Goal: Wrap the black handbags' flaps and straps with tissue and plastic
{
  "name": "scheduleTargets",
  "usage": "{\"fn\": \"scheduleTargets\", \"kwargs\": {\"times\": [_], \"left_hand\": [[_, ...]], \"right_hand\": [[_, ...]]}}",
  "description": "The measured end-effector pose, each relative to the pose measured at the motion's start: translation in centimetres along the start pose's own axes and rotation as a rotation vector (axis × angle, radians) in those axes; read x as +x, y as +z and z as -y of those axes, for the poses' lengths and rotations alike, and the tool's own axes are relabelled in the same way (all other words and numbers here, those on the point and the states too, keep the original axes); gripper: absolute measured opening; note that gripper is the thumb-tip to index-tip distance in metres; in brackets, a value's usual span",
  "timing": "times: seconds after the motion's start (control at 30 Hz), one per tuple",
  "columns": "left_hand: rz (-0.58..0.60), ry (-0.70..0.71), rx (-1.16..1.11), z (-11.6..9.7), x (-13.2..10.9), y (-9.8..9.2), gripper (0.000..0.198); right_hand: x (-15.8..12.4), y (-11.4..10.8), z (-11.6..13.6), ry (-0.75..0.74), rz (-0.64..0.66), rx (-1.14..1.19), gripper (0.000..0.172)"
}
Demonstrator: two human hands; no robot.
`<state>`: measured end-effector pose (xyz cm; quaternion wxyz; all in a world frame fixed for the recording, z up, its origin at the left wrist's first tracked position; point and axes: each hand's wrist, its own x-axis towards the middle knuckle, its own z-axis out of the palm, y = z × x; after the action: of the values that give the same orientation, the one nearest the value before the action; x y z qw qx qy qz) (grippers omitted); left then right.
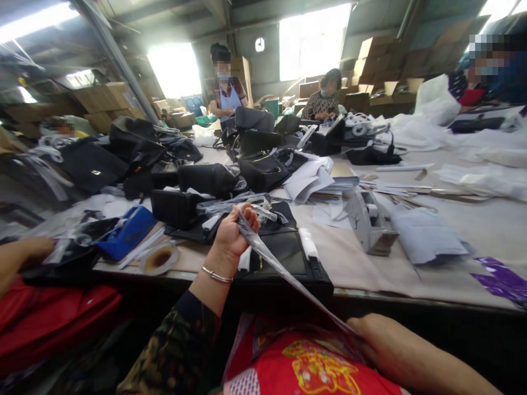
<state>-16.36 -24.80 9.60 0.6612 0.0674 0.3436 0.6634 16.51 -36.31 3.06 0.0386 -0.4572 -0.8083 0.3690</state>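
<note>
The left hand's (236, 236) fingers clench a clear plastic strip (282, 267), drawn taut past a black bag (284, 247) toward the right hand (364, 334) (its fingers hidden, so I can't tell their grip). Overpulling could tear it. The grey tape dispenser (379, 237) bears an illegible mark (355, 218).

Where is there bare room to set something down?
Bare tabletop shows along the near edge, between the nearest black bag and the purple plastic, in front of the grey dispenser. Leftward, piled bags and the blue dispenser crowd it.
</note>
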Motion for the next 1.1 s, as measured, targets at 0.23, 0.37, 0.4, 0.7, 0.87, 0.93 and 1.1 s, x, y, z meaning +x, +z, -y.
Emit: {"fn": "scheduleTargets", "kwargs": {"times": [0.23,0.37,0.4,0.7,0.87,0.93,1.1], "left_hand": [[0.028,0.041,-0.122,0.0,2.2,-0.2,0.043],[-0.009,0.07,-0.185,-0.5,3.2,0.2,0.041],[-0.026,0.088,-0.192,-0.8,3.5,0.3,0.041],[0.072,-0.015,0.065,0.9,2.1,1.6,0.075],[0.437,-0.316,0.358,7.0,-4.2,1.7,0.066],[0.452,-0.231,0.484,8.1,-5.5,1.9,0.045],[0.187,0.112,0.347,5.2,-4.0,2.5,0.019]], "right_hand": [[-0.5,-2.3,0.5,0.029,0.081,0.878,0.06],[0.7,-2.1,1.6,0.113,0.272,1.166,0.072],[0.9,-1.9,1.7,0.114,0.322,1.136,0.066],[3.1,-2.5,4.7,0.036,-0.037,1.002,0.046],[7.0,-3.5,7.8,-0.004,-0.168,1.02,0.048],[7.9,-3.5,8.3,-0.016,-0.129,1.009,0.052],[7.5,-2.5,7.1,-0.039,0.066,1.039,0.053]]}}
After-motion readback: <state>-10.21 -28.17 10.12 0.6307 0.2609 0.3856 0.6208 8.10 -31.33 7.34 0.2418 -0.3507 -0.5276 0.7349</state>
